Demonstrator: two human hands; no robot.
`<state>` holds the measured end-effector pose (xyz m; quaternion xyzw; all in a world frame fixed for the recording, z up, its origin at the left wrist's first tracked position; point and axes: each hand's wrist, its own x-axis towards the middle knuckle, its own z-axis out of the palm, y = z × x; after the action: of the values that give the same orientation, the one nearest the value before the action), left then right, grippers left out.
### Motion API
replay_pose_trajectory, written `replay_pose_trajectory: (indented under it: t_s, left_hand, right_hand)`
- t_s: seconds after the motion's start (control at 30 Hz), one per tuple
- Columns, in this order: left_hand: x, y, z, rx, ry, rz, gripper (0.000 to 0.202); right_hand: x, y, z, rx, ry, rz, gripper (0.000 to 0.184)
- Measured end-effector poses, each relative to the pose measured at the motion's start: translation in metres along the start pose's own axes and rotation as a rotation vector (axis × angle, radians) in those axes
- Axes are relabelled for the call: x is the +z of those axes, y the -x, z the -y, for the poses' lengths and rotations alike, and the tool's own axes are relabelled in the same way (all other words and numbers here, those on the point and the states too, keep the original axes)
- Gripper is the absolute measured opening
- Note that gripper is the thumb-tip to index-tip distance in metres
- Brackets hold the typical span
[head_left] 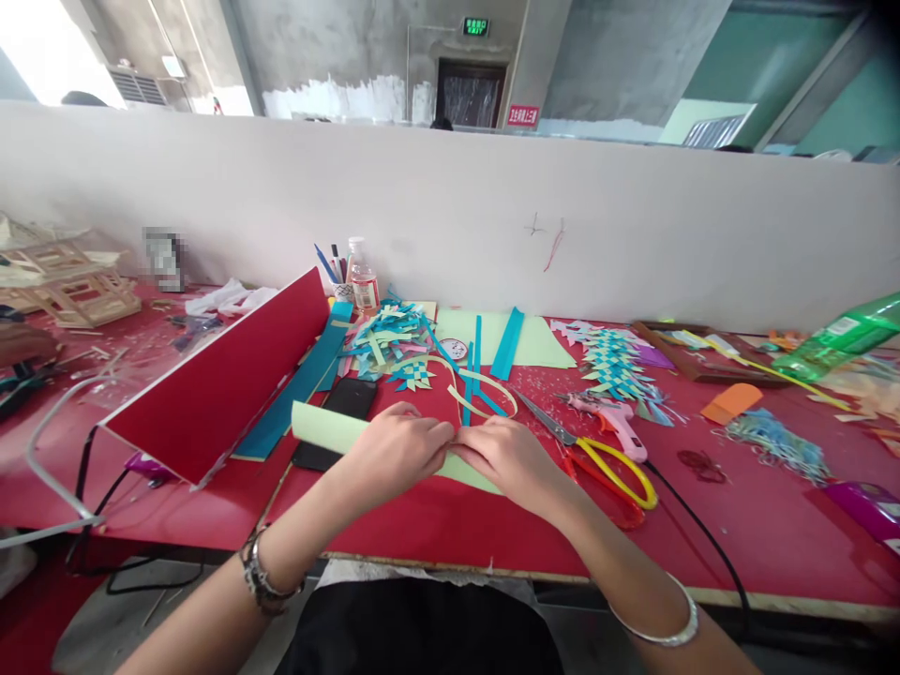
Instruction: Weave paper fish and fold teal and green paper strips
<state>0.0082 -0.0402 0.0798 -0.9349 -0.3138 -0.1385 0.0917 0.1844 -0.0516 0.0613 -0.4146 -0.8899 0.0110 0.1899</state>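
Observation:
A long piece of pale green paper (324, 429) stretches under both hands, low over the front of the red table. My left hand (404, 442) is closed on it, thumb and fingers pinched at its middle. Close beside, fingertips almost meeting the left ones, my right hand (512, 461) pinches the same paper. A narrow pale strip (512, 401) loops up beyond the fingers; whether it joins the paper is hidden. Scissors with yellow handles (622, 467) lie right of my right hand. Behind the left hand rests a black phone (352, 397), partly covered by the paper.
Woven blue-green paper pieces (386, 342), a pink glue gun (615, 417) and a drink bottle (364, 281) lie or stand behind. A red board (239, 375) leans at left. A green bottle (844, 333) tilts at right. A white partition (450, 216) closes the back.

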Motion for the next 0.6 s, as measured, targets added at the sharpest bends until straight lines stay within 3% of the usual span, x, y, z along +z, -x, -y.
replay_pose_trajectory:
  t_s: [0.17,0.27,0.4,0.5,0.6]
  left_hand:
    - [0.010,0.003,0.006,0.077,-0.215,-0.142,0.019]
    - [0.010,0.016,0.025,0.158,-0.303,-0.164,0.021]
    - [0.004,0.042,0.058,0.150,-0.357,-0.112,0.026]
    - [-0.002,0.061,0.080,-0.007,-0.382,-0.020,0.026]
    - [-0.004,0.079,0.096,-0.326,-0.345,0.065,0.027]
  right_hand:
    - [-0.003,0.001,-0.004,0.069,-0.227,0.046,0.025]
    - [-0.011,0.011,-0.011,0.117,-0.360,0.084,0.029]
    - [-0.021,0.031,-0.028,0.232,-0.426,0.114,0.031]
    - [-0.026,0.044,-0.043,0.300,-0.408,0.124,0.032]
    - [-0.028,0.055,-0.057,0.385,-0.393,0.039,0.032]
